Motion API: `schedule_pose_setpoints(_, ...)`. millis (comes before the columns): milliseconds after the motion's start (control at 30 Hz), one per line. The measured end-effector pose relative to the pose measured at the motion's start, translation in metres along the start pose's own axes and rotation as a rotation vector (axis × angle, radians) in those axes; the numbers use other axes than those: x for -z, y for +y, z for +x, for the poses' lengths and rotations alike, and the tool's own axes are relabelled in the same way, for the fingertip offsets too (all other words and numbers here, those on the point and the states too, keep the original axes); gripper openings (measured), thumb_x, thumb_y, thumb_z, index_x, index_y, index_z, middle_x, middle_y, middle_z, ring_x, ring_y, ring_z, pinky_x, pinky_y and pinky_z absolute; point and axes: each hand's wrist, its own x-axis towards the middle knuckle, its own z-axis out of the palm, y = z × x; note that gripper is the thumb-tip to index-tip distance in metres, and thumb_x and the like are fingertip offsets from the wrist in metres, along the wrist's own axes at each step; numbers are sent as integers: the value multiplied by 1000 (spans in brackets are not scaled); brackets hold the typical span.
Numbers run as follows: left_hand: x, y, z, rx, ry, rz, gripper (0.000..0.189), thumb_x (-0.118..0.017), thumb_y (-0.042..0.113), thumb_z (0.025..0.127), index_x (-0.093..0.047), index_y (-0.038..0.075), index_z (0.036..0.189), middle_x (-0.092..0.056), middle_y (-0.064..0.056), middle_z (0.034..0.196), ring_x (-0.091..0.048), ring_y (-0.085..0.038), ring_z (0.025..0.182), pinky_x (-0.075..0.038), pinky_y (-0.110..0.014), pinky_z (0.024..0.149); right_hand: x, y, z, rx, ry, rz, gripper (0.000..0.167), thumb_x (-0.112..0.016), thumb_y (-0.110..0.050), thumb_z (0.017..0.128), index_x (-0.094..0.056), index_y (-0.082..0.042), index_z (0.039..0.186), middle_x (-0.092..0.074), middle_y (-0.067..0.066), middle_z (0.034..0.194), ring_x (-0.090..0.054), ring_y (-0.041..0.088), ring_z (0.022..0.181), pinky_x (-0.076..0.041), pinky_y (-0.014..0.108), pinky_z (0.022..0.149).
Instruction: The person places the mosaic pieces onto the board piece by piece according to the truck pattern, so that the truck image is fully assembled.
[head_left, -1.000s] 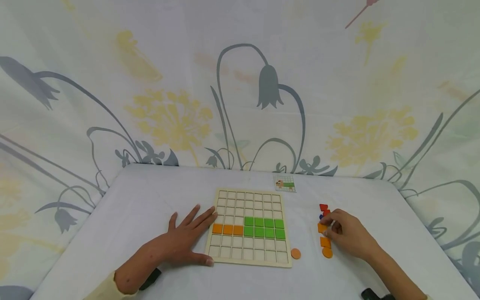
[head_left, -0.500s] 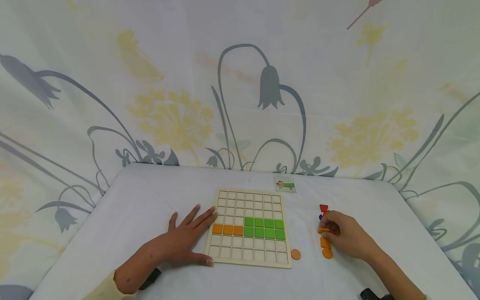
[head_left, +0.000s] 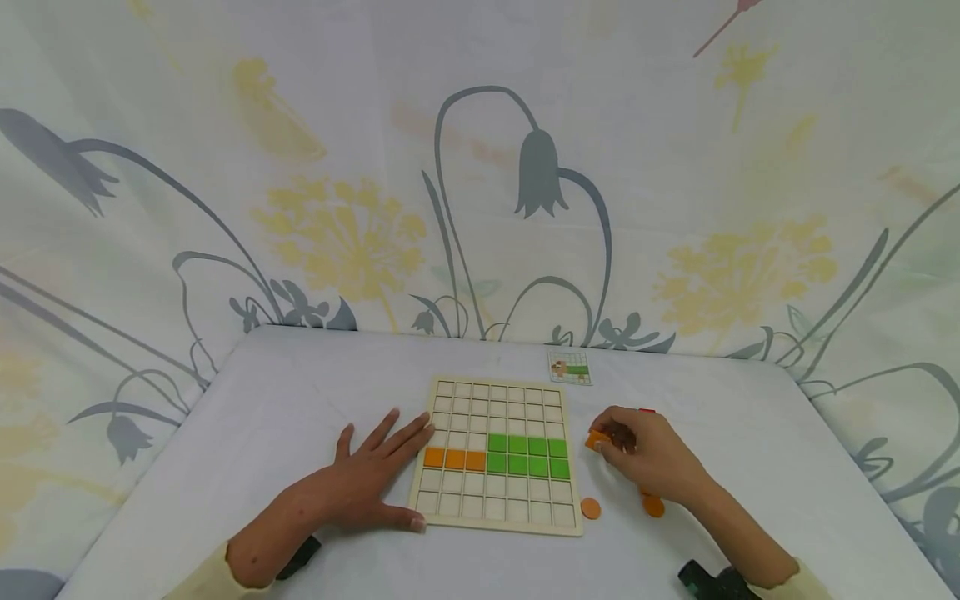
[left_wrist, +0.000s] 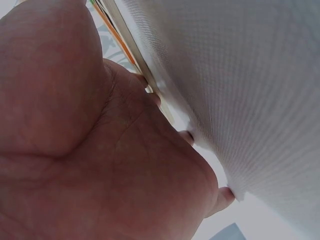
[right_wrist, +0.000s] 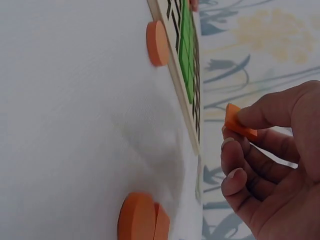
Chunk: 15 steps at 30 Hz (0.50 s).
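My right hand (head_left: pixel 652 454) pinches an orange tile (head_left: pixel 596 439) between thumb and fingers, lifted off the table just right of the wooden grid board (head_left: pixel 517 527). The right wrist view shows the same orange tile (right_wrist: pixel 235 122) tilted, partly covered by the thumb. Flat and spread, my left hand (head_left: pixel 367 487) rests by the board's left side, its fingertips touching the frame and its thumb at the lower left corner. Two rows of green tiles (head_left: pixel 538 465) fill cells at the board's right. Several orange tiles (head_left: pixel 454 459) continue the lower row leftward.
An orange disc (head_left: pixel 591 508) lies by the board's lower right corner. Another orange disc (head_left: pixel 654 506) and a red piece (head_left: pixel 647 410) show around the right hand, which hides other pieces. A small picture card (head_left: pixel 569 367) lies behind the board, near the patterned cloth backdrop (head_left: pixel 480 208).
My right hand has picked the orange tile from the column of loose pieces and moved left toward the board with it. The left hand stays in place.
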Motion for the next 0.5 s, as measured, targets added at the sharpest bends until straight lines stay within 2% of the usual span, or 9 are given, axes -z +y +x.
schedule_pose_setpoints(200, 0, 1, -1, -1, -1, -4, 118, -73, 80, 81, -19, 26, 172, -7, 9, 179, 3, -34, 165, -1, -85, 114, -17, -18, 21, 53, -49, 29, 14, -77, -6, 96, -74, -19, 103, -66, -11, 87, -57, 9, 76, -48, 24, 66)
schedule_pose_setpoints(400, 1, 1, -1, -1, -3, -8, 118, -72, 80, 81, -19, 27, 172, -7, 9, 179, 3, -34, 165, -1, -85, 114, -34, -29, 43, 188, -75, 59, 14, -76, -4, 97, -78, -17, 102, -69, -9, 95, -59, 9, 78, -51, 25, 68)
schedule_pose_setpoints(500, 1, 0, -1, -2, -1, -6, 118, -73, 79, 81, -19, 26, 172, -7, 9, 179, 3, -34, 165, 0, -85, 114, -41, -37, 54, 222, -77, 75, 14, -76, -4, 97, -81, -16, 102, -69, -5, 96, -59, 8, 79, -52, 25, 69)
